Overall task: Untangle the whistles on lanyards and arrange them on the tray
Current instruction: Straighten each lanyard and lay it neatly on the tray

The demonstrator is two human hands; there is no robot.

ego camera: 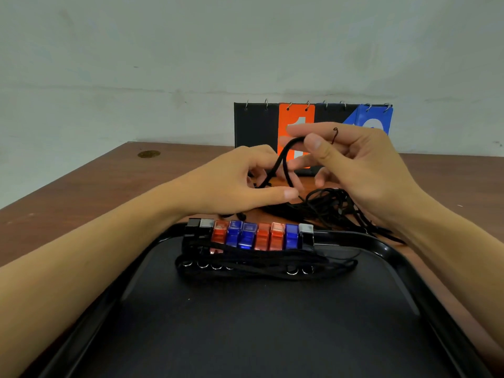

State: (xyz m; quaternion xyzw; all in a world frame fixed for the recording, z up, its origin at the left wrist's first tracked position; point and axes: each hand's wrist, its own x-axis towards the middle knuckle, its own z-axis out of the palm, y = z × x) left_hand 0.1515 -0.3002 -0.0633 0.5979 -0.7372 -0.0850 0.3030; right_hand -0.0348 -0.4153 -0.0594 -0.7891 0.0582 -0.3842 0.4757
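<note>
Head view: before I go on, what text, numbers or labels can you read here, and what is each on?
"1": white digit on the orange flip card of the scoreboard, partly hidden by the right hand.
Blue flip card: a white digit, mostly hidden; cannot be read.
Whistles on the tray: faint embossed marks, too small to read.

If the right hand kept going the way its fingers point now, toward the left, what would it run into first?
Most likely the left hand: the right hand pinches the black cord loop with fingers aimed left, and the left hand's fingers grip the same loop close by. Depth is unclear, so it might pass just behind.
</note>
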